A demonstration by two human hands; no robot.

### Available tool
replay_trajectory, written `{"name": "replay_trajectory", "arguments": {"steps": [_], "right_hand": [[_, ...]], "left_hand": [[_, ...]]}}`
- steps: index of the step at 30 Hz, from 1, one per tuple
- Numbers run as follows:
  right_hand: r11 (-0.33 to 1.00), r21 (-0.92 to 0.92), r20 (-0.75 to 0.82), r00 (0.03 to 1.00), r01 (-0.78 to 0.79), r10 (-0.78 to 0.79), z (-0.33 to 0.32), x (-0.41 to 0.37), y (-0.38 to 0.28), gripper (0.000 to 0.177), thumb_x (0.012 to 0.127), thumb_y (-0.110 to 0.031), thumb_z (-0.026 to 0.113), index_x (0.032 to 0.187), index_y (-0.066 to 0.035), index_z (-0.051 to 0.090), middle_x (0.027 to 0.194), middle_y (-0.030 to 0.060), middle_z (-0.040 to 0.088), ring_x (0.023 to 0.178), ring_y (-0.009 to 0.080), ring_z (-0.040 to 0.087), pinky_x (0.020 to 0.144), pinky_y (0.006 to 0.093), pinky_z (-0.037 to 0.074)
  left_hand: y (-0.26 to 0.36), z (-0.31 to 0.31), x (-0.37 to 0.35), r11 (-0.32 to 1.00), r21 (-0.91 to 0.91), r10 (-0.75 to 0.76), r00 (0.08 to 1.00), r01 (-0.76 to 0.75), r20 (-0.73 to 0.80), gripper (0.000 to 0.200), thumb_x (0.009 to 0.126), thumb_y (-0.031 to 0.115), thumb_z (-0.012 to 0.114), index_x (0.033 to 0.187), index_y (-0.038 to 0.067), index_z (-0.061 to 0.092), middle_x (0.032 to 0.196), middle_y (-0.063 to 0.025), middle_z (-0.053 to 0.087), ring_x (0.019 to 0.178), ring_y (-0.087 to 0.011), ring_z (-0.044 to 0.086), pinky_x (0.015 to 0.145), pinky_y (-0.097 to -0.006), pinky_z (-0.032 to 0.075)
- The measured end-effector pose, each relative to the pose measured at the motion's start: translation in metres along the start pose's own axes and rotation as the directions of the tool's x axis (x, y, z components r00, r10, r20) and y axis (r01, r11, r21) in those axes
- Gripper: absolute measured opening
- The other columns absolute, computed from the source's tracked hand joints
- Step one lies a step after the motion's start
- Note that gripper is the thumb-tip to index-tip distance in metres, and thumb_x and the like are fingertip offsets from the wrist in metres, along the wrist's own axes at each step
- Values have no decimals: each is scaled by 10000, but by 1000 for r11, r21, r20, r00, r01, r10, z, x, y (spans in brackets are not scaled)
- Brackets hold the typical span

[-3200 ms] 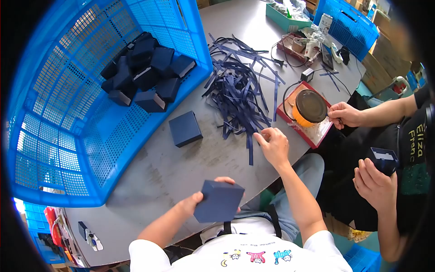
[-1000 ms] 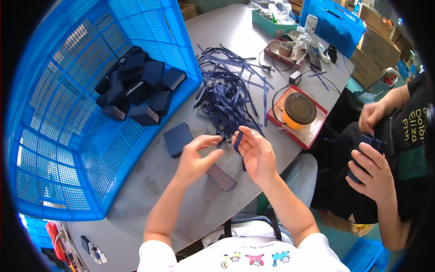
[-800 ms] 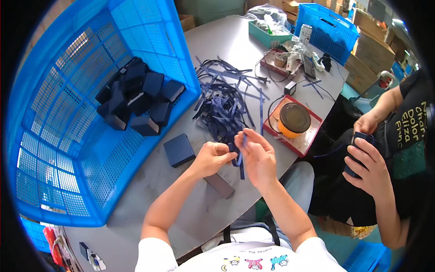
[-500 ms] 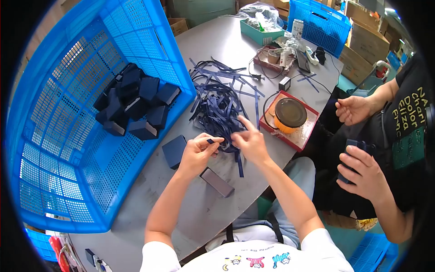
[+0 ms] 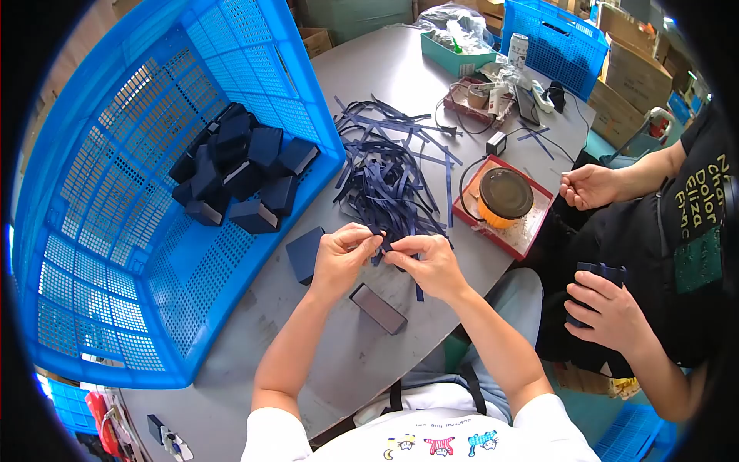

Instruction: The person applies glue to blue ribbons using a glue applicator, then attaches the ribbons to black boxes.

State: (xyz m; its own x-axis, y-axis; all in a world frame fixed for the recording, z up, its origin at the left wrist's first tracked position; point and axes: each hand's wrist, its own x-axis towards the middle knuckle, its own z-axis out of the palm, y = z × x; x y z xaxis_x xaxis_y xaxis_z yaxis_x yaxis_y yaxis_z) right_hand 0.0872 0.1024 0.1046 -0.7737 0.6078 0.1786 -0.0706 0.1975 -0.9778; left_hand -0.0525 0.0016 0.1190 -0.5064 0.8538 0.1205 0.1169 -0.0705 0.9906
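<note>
Navy ribbon [image 5: 386, 242], at six o'clock of the tangled pile [image 5: 385, 185] over the counter [image 5: 269, 331], is pinched between your left fingers [image 5: 369, 245] and right fingers [image 5: 402, 259] — judged light, limp and slippery, best gripped flat near its ends.

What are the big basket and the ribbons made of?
The basket looks like shiny blue plastic, with molded holes. The ribbons look like thin, smooth fabric, maybe satin, because they bend and gleam softly.
</note>
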Motion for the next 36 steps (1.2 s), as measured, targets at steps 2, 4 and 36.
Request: {"name": "replay_trajectory", "arguments": {"steps": [2, 4, 36], "right_hand": [[1000, -17, -10, 1000, -17, 17, -3, -1, -1, 175, 742, -129, 670, 842, 15, 680, 730, 90, 679, 634, 106, 626, 585, 226, 473], [999, -34, -19, 999, -33, 32, -6, -3, -5, 159, 743, -110, 667, 836, 18, 679, 718, 85, 678, 622, 92, 619, 572, 214, 468], [982, 188, -310, 950, 22, 38, -11, 1, 23, 128, 817, -106, 620, 813, 20, 647, 686, 29, 639, 622, 55, 564, 569, 201, 441]], "left_hand": [[1, 2, -1, 1000, 18, -2, 1000, 2, 11, 101, 803, 78, 659, 778, -20, 668, 771, -7, 566, 610, -46, 509, 510, -186, 398], [1, 4, -1, 999, 37, -2, 1000, 1, 23, 105, 807, 80, 654, 782, -22, 665, 768, -11, 566, 609, -51, 511, 511, -189, 403], [5, -8, -1, 887, -411, -135, 970, 209, 204, 59, 814, 68, 605, 822, 10, 617, 775, -40, 601, 629, -122, 601, 584, -229, 461]]}}
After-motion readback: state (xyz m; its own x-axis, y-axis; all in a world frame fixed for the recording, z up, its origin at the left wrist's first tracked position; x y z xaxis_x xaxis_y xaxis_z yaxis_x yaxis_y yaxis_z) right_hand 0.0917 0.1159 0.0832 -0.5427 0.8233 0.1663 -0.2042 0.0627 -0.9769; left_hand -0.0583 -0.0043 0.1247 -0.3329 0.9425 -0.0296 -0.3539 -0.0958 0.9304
